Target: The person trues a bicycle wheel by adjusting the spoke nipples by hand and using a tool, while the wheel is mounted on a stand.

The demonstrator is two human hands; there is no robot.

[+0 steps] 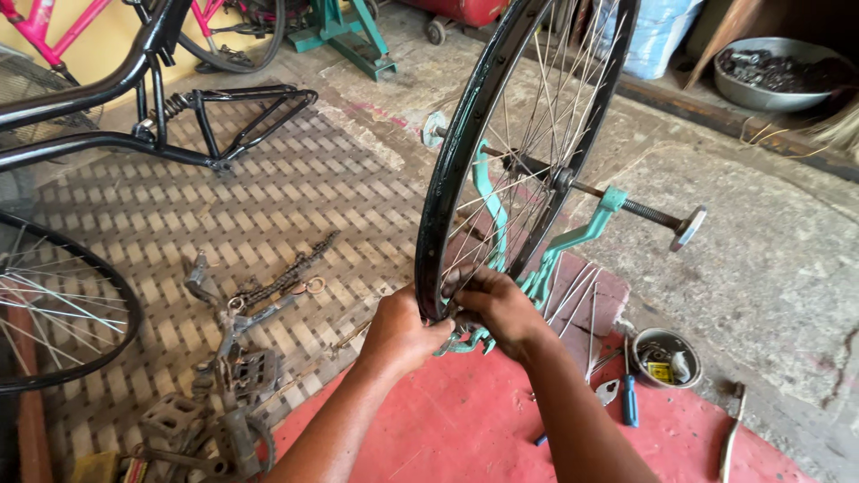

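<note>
Black rim (445, 170) at 12 o'clock; your left hand (402, 328) and right hand (497, 304) both have fingers curled, pinching its lowest edge, teal stand (573, 240) behind.

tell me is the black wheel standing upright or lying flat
Upright: the black wheel stands on edge with its axle held in the teal stand, both hands at its lower rim.

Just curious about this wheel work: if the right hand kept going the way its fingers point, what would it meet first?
The right hand points up-left into the black wheel rim, which its fingertips already seem to touch near the bottom. Just beyond are the spokes; depth is hard to judge.
</note>
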